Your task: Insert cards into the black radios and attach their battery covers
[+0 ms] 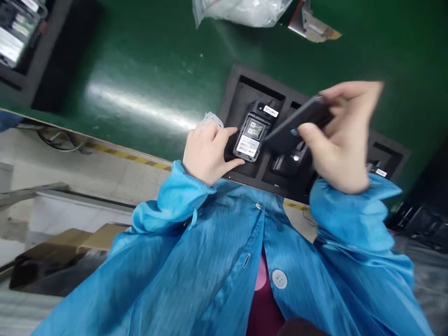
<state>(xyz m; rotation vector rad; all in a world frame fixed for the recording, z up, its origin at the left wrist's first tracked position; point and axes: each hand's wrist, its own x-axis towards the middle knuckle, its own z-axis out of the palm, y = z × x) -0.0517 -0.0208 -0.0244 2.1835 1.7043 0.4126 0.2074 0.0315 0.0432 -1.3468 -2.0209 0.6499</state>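
A handheld device (252, 133) with its back uncovered lies in a compartment of a black foam tray (234, 88). White labels and card slots show on it. At its left side is my left hand (210, 149), with thumb and index finger spread apart over the tray's edge; the other fingers are curled out of sight. Behind those knuckles a translucent grey loop (213, 117) shows in part. My right hand (345, 135) pinches a flat dark panel (292, 128) between thumb and fingers, tilted above the tray. A second dark device (287, 164) sits partly hidden beneath the panel.
Farther right, the tray holds another labelled device (380, 171). A second foam tray (21, 84) with a device stands at the far left. Plastic bag (245, 11) and metal bracket (311, 25) lie at the back of the green table (147, 60). Cardboard boxes (70, 238) are below.
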